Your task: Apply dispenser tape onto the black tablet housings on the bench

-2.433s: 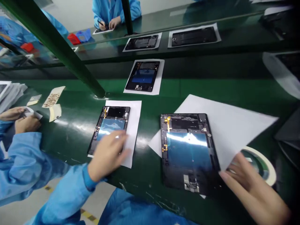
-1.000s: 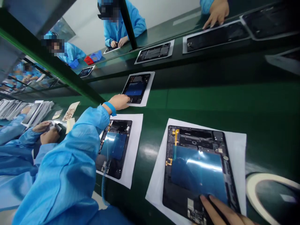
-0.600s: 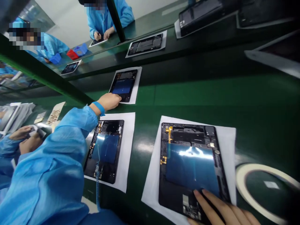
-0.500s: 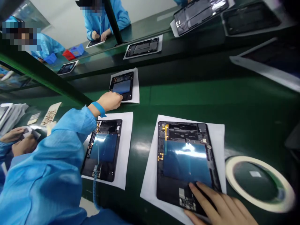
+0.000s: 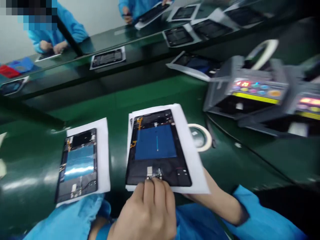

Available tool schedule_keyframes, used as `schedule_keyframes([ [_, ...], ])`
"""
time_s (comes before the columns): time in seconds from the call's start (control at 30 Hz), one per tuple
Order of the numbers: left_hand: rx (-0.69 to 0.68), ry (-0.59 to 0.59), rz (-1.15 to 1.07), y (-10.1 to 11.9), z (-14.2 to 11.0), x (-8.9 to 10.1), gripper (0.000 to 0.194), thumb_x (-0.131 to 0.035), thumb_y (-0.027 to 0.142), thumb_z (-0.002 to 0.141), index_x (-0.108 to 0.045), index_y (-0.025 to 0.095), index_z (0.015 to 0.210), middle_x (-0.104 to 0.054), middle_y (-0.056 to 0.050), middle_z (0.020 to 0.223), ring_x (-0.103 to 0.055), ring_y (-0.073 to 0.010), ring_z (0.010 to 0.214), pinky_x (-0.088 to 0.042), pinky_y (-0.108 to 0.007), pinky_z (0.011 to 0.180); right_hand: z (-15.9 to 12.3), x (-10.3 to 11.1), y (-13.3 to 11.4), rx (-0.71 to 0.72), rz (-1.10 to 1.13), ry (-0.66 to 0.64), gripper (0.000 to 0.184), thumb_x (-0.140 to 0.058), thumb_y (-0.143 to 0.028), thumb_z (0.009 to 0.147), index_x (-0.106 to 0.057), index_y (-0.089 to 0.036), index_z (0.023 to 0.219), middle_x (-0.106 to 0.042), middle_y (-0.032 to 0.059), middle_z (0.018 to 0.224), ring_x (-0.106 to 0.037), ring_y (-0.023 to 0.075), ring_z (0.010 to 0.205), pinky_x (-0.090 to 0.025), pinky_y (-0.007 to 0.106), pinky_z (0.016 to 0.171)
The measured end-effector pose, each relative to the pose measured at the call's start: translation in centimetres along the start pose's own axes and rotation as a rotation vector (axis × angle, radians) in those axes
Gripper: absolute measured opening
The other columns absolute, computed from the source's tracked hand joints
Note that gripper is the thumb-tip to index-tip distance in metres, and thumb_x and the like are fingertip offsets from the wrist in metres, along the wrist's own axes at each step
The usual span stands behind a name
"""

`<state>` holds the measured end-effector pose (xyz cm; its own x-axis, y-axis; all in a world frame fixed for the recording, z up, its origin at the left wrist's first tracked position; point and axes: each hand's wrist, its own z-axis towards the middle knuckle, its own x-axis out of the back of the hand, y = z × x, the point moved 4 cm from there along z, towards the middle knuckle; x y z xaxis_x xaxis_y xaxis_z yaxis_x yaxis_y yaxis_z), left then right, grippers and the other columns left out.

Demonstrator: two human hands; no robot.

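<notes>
An opened tablet [image 5: 183, 171] with a blue battery lies on a white sheet [image 5: 193, 160], tilted in front of me. My left hand [image 5: 148, 208], with a blue wristband, curls its fingers over the tablet's near edge, by a small connector board. My right hand [image 5: 206, 186] reaches beneath the sheet from the right; its fingers are hidden there. Another sheet edge shows under the tablet at the left. A second opened tablet [image 5: 80, 163] rests on its own sheet to the left, near my left sleeve.
An off-white ring [image 5: 206, 135] lies behind the held sheet. Grey machines [image 5: 260, 83] with lit displays stand at the right, and a black cable [image 5: 250, 146] runs across the green bench [image 5: 22, 186]. More tablets lie on the raised shelf [image 5: 107, 58]. Co-workers sit opposite.
My view has swung right. My left hand has come back from the far tablet to the near one's edge. My right hand has gone from the tablet's top to beneath its sheet.
</notes>
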<state>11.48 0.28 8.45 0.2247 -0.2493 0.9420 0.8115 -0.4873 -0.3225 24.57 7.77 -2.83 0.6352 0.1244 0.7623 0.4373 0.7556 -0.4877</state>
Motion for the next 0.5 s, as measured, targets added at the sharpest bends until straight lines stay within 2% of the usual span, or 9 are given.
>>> schedule_keyframes([
  [0.07, 0.015, -0.069, -0.017, 1.4, -0.1, -2.5, 0.021, -0.053, 0.009, 0.083, -0.069, 0.007, 0.096, -0.069, -0.013, 0.077, -0.063, -0.0216, 0.059, -0.054, -0.031, 0.051, -1.4, 2.6, 0.7, 0.076, -0.087, 0.022, 0.024, -0.055, -0.032, 0.095, -0.074, -0.017, 0.096, -0.072, 0.0029, 0.084, -0.066, 0.0184, 0.083, -0.057, 0.034, 0.079],
  [0.13, 0.016, -0.112, -0.053, 2.3, -0.1, -4.8, 0.014, -0.059, 0.009, 0.076, -0.067, 0.01, 0.088, -0.065, -0.009, 0.07, -0.061, -0.0209, 0.055, -0.053, -0.03, 0.048, -2.8, 6.3, 2.4, 0.123, -0.293, 0.101, 0.013, -0.066, -0.024, 0.089, -0.072, -0.016, 0.098, -0.074, 0.0061, 0.091, -0.068, 0.0186, 0.083, -0.056, 0.033, 0.08],
  [0.2, 0.001, -0.124, -0.097, 2.7, 0.0, -6.2, 0.013, -0.063, 0.006, 0.071, -0.065, 0.013, 0.081, -0.063, -0.005, 0.067, -0.061, -0.0207, 0.056, -0.054, -0.03, 0.049, -4.1, 10.4, 5.2, 0.144, -0.611, 0.263, 0.022, -0.078, -0.018, 0.08, -0.07, -0.016, 0.1, -0.075, 0.0089, 0.093, -0.069, 0.0206, 0.08, -0.054, 0.034, 0.074],
  [0.27, -0.001, -0.139, -0.13, 2.7, -0.1, -6.8, 0.015, -0.065, 0.004, 0.069, -0.063, 0.015, 0.08, -0.063, -0.004, 0.068, -0.062, -0.0209, 0.057, -0.056, -0.031, 0.051, -4.9, 13.7, 8.6, 0.128, -0.913, 0.432, 0.032, -0.083, -0.023, 0.075, -0.069, -0.016, 0.103, -0.074, 0.0099, 0.088, -0.069, 0.0234, 0.074, -0.051, 0.035, 0.065],
  [0.3, -0.002, -0.152, -0.144, 2.6, -0.2, -6.9, 0.017, -0.065, 0.003, 0.069, -0.063, 0.016, 0.08, -0.063, -0.003, 0.069, -0.063, -0.021, 0.058, -0.057, -0.031, 0.051, -5.2, 14.8, 10.3, 0.1, -1.001, 0.475, 0.034, -0.082, -0.025, 0.077, -0.069, -0.015, 0.106, -0.074, 0.011, 0.088, -0.069, 0.0253, 0.074, -0.049, 0.036, 0.063],
  [0.4, -0.009, -0.165, -0.171, 2.2, -0.3, -6.5, 0.02, -0.066, 0.001, 0.069, -0.063, 0.015, 0.083, -0.065, -0.004, 0.072, -0.064, -0.0217, 0.06, -0.058, -0.032, 0.053, -5.5, 16.3, 14.8, -0.014, -1.053, 0.424, 0.031, -0.07, -0.027, 0.088, -0.068, -0.012, 0.115, -0.074, 0.015, 0.096, -0.07, 0.0303, 0.082, -0.048, 0.039, 0.067],
  [0.5, -0.039, -0.161, -0.226, 2.4, 0.1, -6.1, 0.021, -0.065, 0.001, 0.069, -0.065, 0.014, 0.086, -0.068, -0.005, 0.075, -0.065, -0.0209, 0.061, -0.059, -0.031, 0.055, -5.9, 16.7, 16.7, -0.106, -1.021, 0.362, 0.029, -0.06, -0.028, 0.094, -0.068, -0.014, 0.118, -0.072, 0.0174, 0.101, -0.069, 0.0342, 0.089, -0.046, 0.043, 0.071],
])
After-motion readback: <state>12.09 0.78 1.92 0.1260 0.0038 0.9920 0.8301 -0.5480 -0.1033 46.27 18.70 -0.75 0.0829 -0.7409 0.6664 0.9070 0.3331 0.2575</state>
